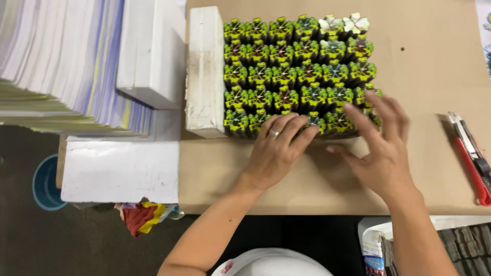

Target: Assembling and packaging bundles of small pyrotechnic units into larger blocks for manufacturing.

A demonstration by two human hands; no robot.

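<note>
Five rows of green-and-yellow flower-shaped paper stacks (299, 71) stand packed on the brown cardboard counter (434, 61); the left hand (276, 151) presses the six o'clock row with fingers together, the right hand (381, 145) fingers spread, seemingly squaring up.

Printed stock and one packet
Striped printed sheets (61, 56) stacked far left; white-blue-red packet (372, 250) near right, at table's edge

Two hands, left hand (276, 153), right hand (383, 153), two white blocks (204, 71), one red utility knife (473, 158)

block (205, 71) left of tubes (296, 66), knife (473, 158) right
</note>
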